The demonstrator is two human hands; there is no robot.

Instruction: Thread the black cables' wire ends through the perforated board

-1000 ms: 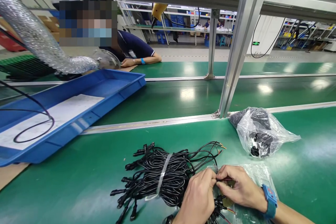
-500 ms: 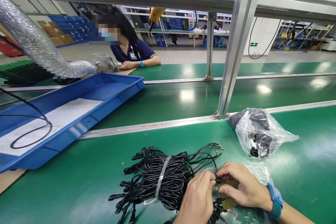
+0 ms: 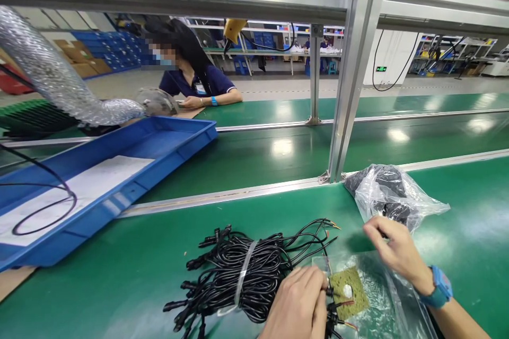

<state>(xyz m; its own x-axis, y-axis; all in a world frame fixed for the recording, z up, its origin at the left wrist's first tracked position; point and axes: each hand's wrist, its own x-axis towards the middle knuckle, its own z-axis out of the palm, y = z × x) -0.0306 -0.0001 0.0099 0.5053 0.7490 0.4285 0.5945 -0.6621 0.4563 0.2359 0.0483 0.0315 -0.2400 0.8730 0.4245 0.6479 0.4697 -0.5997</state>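
Where the right hand (image 3: 397,251) overlaps the filled bag (image 3: 384,188), contact is unclear.

From the right hand (image 3: 397,259), the worktop (image 3: 477,238) gives free passage at 3 o'clock. At 12 o'clock, a clear plastic bag (image 3: 389,190) obstructs. Towards 10 o'clock there is a narrow gap, with an aluminium post (image 3: 345,100) behind it. At 9 o'clock, a black cable bundle (image 3: 260,270) blocks low passage.

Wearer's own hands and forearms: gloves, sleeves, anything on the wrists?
Left hand and right hand both ungloved. Right arm has a wristband: teal-blue strap, boxy lighter-blue piece on it. No sleeve on the visible right forearm. Left wrist runs out of frame; can't tell.
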